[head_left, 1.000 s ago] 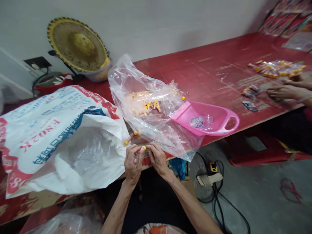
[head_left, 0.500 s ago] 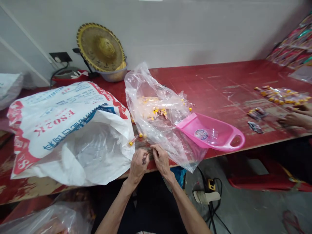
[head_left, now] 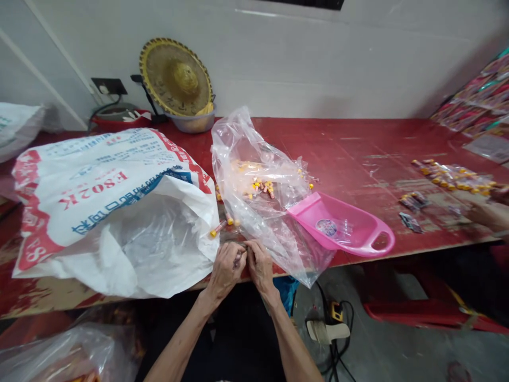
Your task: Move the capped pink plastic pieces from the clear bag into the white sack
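Note:
At the table's front edge my left hand (head_left: 226, 268) is closed, with a small dark, pinkish thing (head_left: 238, 258) showing in its curled fingers; its kind is unclear. My right hand (head_left: 260, 266) is closed close beside it, fingertips near the left ones, and what they pinch is hidden. Just beyond the hands lie a few small yellow-capped tubes (head_left: 215, 232). More of these sit under and in a clear plastic bag (head_left: 234, 143). To the left, a large white woven sack (head_left: 91, 175) with red and blue print lies with its mouth towards me.
A pink scoop (head_left: 358, 223) rests partly on the clear bag. Further right are small packets (head_left: 411, 222), a pile of yellow-capped tubes (head_left: 453, 175) and another person's hand (head_left: 485, 212). A yellow-rimmed round hat-like object (head_left: 177, 77) leans in a basin (head_left: 193, 122) at the wall.
The view has shifted slightly. My hands have drawn closer together, fingertips now nearly meeting. The other person's hand at the right has moved a little.

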Motion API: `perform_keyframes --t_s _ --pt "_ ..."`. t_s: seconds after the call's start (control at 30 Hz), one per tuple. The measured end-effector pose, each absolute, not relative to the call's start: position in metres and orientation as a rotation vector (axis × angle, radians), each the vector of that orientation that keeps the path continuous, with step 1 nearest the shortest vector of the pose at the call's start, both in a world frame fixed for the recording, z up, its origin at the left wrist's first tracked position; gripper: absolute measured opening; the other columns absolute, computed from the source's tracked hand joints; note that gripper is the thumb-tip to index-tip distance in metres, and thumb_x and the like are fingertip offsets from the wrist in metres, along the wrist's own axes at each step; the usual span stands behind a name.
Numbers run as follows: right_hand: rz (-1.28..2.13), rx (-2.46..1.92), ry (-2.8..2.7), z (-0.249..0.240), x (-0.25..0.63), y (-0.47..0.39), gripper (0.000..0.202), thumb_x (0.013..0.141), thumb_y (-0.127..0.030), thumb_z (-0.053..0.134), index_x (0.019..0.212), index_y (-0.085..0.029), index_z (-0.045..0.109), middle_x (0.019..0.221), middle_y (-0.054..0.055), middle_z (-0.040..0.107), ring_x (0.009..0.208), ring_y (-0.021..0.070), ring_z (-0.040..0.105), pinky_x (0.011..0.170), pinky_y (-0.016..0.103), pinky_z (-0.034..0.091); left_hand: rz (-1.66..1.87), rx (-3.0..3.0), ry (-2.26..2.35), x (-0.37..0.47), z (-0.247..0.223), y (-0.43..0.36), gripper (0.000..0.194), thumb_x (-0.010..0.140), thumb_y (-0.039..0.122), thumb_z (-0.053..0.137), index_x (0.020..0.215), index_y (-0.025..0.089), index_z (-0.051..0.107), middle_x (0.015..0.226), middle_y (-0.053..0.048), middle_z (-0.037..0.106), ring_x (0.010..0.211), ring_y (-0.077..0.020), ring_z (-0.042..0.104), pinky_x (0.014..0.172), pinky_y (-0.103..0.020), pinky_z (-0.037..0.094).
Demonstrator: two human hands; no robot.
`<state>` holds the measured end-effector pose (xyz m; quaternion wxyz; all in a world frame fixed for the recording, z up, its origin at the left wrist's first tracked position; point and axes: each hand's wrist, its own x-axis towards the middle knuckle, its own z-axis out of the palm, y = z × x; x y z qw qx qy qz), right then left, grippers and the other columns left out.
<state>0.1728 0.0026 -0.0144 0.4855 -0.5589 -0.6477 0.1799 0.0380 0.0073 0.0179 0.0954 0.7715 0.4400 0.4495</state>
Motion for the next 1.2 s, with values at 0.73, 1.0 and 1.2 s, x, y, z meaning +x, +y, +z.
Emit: perform_keyframes --t_s 0.73,1.0,1.2 --pt "0.513 -1.344 -1.549 0.016 0.181 0.021 0.032 0.103 -0.021 0.044 0.113 -0.022 0.074 0.104 0.007 0.077 0.096 0.0213 0.073 0.086 0.033 0.059 1.465 2.129 1.267 0.033 0.006 0.004 0.019 0.097 0.014 0.050 0.104 0.024 0.066 0.097 -0.004 0.072 0.091 -0.0203 0.068 0.084 -0.035 0.054" --pt "0.408 -1.369 -2.109 0.044 0.152 0.085 0.037 0.103 -0.012 0.044 0.121 -0.026 0.073 0.127 0.005 0.072 0.101 0.0183 0.071 0.075 0.026 0.055 1.351 2.027 1.248 0.020 0.002 -0.007 0.017 0.101 0.020 0.050 0.106 0.024 0.066 0.091 -0.004 0.073 0.083 -0.0194 0.070 0.079 -0.034 0.057" --pt "0.386 -1.285 -2.309 0.035 0.143 0.104 0.037 0.098 -0.009 0.050 0.121 -0.028 0.071 0.121 0.005 0.071 0.098 0.0191 0.068 0.072 0.026 0.054 1.468 1.868 1.376 0.010 0.001 -0.016 0.032 0.094 0.014 0.049 0.122 0.023 0.063 0.100 -0.005 0.071 0.091 -0.0190 0.070 0.084 -0.033 0.058"
